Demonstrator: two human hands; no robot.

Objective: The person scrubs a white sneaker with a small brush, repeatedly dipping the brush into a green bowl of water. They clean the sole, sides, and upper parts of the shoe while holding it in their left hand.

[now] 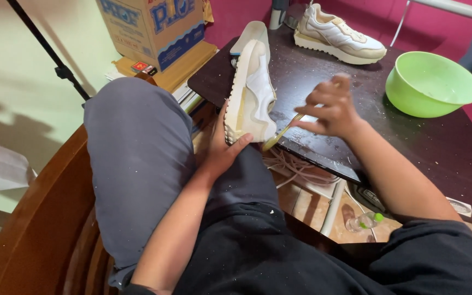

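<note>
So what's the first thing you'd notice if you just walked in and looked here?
Probably the white shoe in the middle, tipped on its side at the edge of the dark table, held by the left hand while the right hand puts a small brush to it. Next comes the bright green bowl on the right, and the matching shoe standing at the back.

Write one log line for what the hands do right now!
left hand: holds white shoe on its side | right hand: holds brush at sole | table: green bowl, second shoe
</note>
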